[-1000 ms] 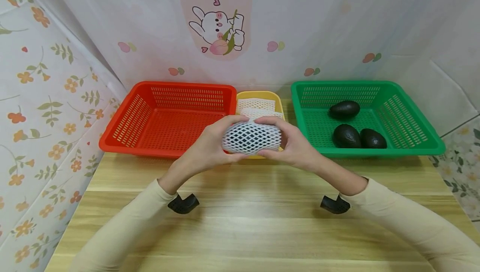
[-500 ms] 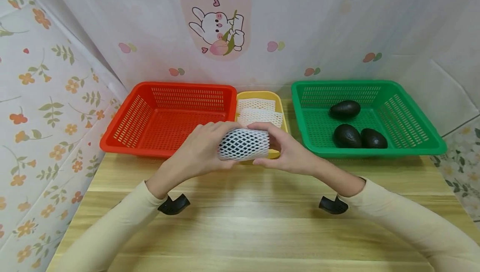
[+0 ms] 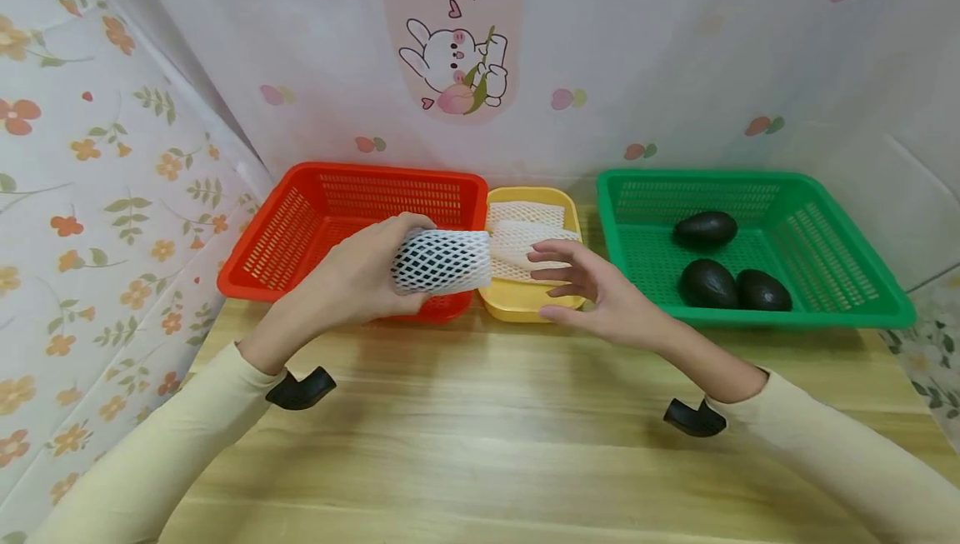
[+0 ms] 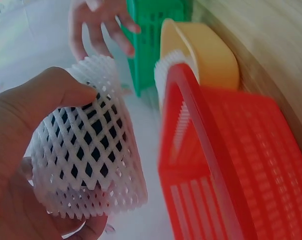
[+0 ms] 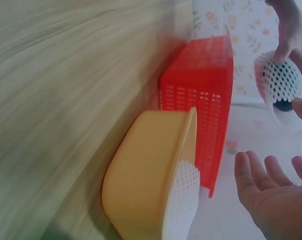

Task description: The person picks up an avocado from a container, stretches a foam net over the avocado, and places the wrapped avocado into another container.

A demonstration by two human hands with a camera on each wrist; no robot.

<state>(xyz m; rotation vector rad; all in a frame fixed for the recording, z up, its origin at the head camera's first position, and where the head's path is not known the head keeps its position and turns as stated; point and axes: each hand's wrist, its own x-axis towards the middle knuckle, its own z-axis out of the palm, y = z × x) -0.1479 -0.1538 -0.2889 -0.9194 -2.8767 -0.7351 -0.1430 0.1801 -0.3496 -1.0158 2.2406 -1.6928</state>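
My left hand [image 3: 348,277] grips a dark avocado wrapped in a white foam net sleeve [image 3: 442,262], held above the right front edge of the red basket [image 3: 234,281]. In the left wrist view the thumb presses on the net, and dark avocado [image 4: 93,142] shows through its mesh. My right hand [image 3: 603,298] is apart from it, fingers spread and slightly bent with nothing in them, over the right side of the yellow bin [image 3: 517,304]. Flat white foam nets [image 3: 525,236] lie inside that bin.
The green basket [image 3: 750,316] at the right holds three bare avocados [image 3: 707,229]. All the containers stand at the back of the wooden table [image 3: 480,427], against a printed cloth [image 3: 600,44]. A floral cloth hangs at the left.
Both hands held the netted avocado earlier. The right hand has let go and moved slightly right; the left has carried the avocado left toward the red basket. The head view has shifted slightly.
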